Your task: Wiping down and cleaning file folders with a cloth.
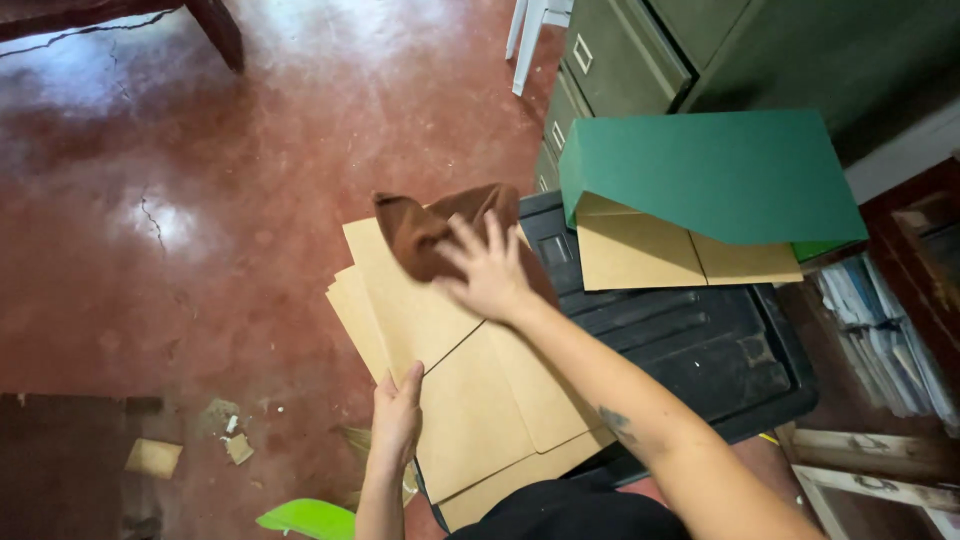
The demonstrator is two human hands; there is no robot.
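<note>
My right hand (490, 270) presses a brown cloth (425, 230) down on a stack of tan cardboard folders (470, 380). The cloth is bunched at the stack's far end, under my spread fingers. My left hand (398, 410) grips the near left edge of the folders, thumb on top. The stack is tilted and rests partly over a black plastic crate lid (700, 350).
A green folded cover (720, 175) with tan sheets (640, 255) under it lies on the black lid. Olive metal drawers (610, 60) stand behind. Shelved papers (880, 330) are at right. The red floor (200, 200) has paper scraps (155, 457) and a bright green object (305, 518) near me.
</note>
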